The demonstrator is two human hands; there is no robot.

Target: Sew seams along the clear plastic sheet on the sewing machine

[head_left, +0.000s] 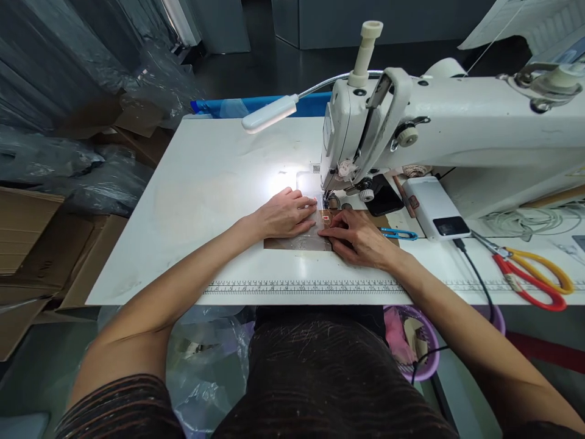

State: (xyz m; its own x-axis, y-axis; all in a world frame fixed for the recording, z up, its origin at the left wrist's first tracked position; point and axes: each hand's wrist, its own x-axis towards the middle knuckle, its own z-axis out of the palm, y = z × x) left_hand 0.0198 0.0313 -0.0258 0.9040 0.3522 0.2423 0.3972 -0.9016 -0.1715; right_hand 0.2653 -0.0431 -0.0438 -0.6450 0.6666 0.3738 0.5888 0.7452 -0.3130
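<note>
A brown piece of fabric (299, 242) lies on the white table (205, 183) under the needle of a white sewing machine (439, 128). My left hand (286, 213) lies flat on the fabric's left part, fingers stretched toward the presser foot (326, 200). My right hand (359, 238) rests on the fabric's right part, its fingertips pressed together on the cloth just in front of the needle, next to a small red-and-white label (326, 217). Neither hand lifts the fabric.
Blue thread snips (398, 233), a white power bank (436, 207) with cable, a black phone (382, 199) and red-yellow scissors (532, 274) lie to the right. A gooseneck lamp (269, 114) lights the needle area. A ruler strip (301, 286) runs along the front edge. Cardboard boxes (27, 244) stand left.
</note>
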